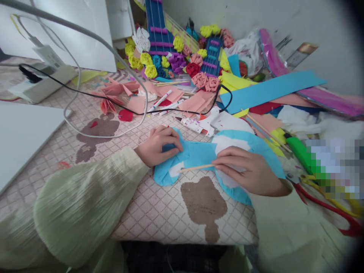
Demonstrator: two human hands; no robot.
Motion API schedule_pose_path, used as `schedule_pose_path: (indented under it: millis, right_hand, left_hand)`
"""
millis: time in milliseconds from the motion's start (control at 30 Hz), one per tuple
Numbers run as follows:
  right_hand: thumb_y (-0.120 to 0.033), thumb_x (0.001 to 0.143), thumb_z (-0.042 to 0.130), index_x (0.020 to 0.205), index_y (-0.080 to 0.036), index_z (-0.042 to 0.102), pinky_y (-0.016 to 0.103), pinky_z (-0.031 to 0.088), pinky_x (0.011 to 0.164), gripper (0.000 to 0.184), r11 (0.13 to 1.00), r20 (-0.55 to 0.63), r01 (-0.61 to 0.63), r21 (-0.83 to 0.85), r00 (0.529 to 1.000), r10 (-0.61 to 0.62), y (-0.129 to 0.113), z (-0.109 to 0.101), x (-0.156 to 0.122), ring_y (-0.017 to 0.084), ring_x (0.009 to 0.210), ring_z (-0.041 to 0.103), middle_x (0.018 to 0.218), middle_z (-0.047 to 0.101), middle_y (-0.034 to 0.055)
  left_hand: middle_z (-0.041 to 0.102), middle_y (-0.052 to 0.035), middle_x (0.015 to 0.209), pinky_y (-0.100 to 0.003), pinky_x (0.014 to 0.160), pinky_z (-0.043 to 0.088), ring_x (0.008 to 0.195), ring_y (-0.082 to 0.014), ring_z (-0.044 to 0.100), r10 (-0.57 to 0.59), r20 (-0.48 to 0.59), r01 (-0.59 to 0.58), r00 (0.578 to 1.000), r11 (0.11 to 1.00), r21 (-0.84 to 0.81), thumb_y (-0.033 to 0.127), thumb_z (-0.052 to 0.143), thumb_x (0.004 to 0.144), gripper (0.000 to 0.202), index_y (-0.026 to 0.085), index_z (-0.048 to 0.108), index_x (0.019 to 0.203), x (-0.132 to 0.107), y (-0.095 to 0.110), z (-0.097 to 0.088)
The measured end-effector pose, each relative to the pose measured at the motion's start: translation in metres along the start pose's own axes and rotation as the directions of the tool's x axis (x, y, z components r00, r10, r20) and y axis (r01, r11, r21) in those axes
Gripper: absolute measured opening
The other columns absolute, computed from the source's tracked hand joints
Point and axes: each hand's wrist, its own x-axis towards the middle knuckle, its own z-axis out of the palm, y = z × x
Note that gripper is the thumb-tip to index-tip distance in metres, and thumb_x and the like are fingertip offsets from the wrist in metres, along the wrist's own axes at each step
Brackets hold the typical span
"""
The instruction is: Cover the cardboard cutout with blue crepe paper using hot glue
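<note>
A blue crepe paper shape (200, 151), narrow in the middle and wide at both ends, lies on the table before me. Areas of white show on it, a small one at the left end and a larger one at the right. My left hand (160, 146) rests on the left end, its thumb and bent fingers closed on the blue paper. Between the thumb and fingers of my right hand (250, 168) is a thin wooden stick (196, 168). The stick's tip touches the small white patch or hovers just over it; I cannot tell which.
A white glue gun (209, 121) with a black cord lies just behind. Pink paper scraps (170, 93), markers and paper-flower guitars (160, 34) fill the back. Red-handled scissors (330, 212) and a green tube (301, 151) are on the right. A grey cable (146, 94) loops at left.
</note>
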Motion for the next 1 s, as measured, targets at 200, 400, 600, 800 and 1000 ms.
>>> schedule_pose_path:
  millis: [200,400,600,800,1000]
  right_hand:
    - [-0.018,0.079,0.057,0.085,-0.020,0.062,0.029,0.051,0.068,0.008,0.980,-0.306,-0.199,-0.008,0.933,0.187,0.012,-0.017,-0.006,0.015,0.075,0.060,0.080,0.064,0.0031]
    - [-0.026,0.080,0.056,0.089,-0.020,0.063,0.034,0.050,0.073,0.014,0.909,-0.572,-0.417,0.021,0.741,0.353,0.041,-0.036,-0.031,0.018,0.080,0.061,0.088,0.065,0.0048]
    - [-0.025,0.081,0.048,0.098,-0.016,0.063,0.035,0.051,0.073,0.025,0.729,-0.468,-0.673,-0.122,0.687,0.556,0.059,-0.070,-0.070,0.019,0.085,0.063,0.099,0.066,0.0084]
    - [-0.018,0.076,0.049,0.089,-0.014,0.067,0.033,0.050,0.068,0.022,0.574,-0.414,-0.757,-0.311,0.652,0.635,0.085,-0.074,-0.088,0.019,0.073,0.064,0.083,0.069,0.0087]
    - [-0.013,0.071,0.050,0.080,-0.011,0.067,0.036,0.048,0.067,0.019,0.563,-0.382,-0.733,-0.383,0.680,0.625,0.099,-0.066,-0.085,0.022,0.072,0.062,0.078,0.066,0.0125]
  left_hand:
    - [0.060,-0.0049,0.092,-0.036,0.085,0.040,0.090,-0.0173,0.053,0.011,-0.123,-0.031,0.992,0.987,-0.156,0.022,0.041,0.084,0.021,0.020,0.060,0.090,0.003,-0.006,-0.009]
    - [0.060,-0.0055,0.082,-0.037,0.080,0.041,0.082,-0.0196,0.054,0.074,-0.137,-0.071,0.988,0.997,0.031,0.026,0.045,0.080,0.015,0.020,0.058,0.085,-0.002,-0.009,-0.020]
    - [0.056,-0.0065,0.102,-0.045,0.085,0.035,0.099,-0.0251,0.047,0.074,-0.037,-0.063,0.997,0.968,0.241,0.026,0.046,0.078,0.023,0.022,0.061,0.095,-0.006,-0.012,-0.024]
    - [0.062,-0.0019,0.093,-0.041,0.083,0.033,0.093,-0.0225,0.050,0.132,0.008,-0.129,0.991,0.954,0.270,0.031,0.048,0.080,0.017,0.024,0.064,0.082,-0.005,-0.022,-0.023]
    - [0.063,-0.0037,0.090,-0.037,0.085,0.036,0.092,-0.0202,0.052,0.141,0.007,-0.140,0.990,0.975,0.172,0.027,0.048,0.081,0.016,0.020,0.062,0.081,-0.005,-0.018,-0.025]
